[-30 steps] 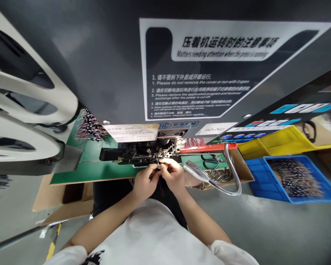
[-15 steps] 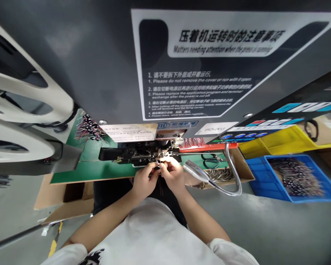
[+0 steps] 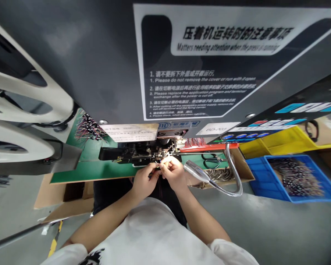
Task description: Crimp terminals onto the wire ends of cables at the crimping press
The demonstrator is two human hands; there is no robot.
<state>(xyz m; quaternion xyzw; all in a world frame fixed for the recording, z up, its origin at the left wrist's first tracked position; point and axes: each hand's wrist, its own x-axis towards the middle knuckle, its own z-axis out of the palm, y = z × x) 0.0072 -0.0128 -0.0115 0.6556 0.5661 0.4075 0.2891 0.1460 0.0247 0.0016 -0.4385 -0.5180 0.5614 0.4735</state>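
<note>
The left hand (image 3: 145, 183) and right hand (image 3: 173, 173) are closed, pinching a thin wire (image 3: 160, 188) at the front of the crimping press (image 3: 140, 150), which keeps its tip up at the tooling. The warning plate (image 3: 209, 62) above reads "Matters needing attention when the press is running". A blue bin (image 3: 292, 180) of wires sits within reach, right of the press.

Press (image 3: 165, 66) at top centre, bins (image 3: 289, 156) at right.
Scissors (image 3: 211, 161) lie on the bench (image 3: 91, 170) right of the press, a wire bundle (image 3: 86, 129) left of it; one bin seems to stand behind the other.
</note>
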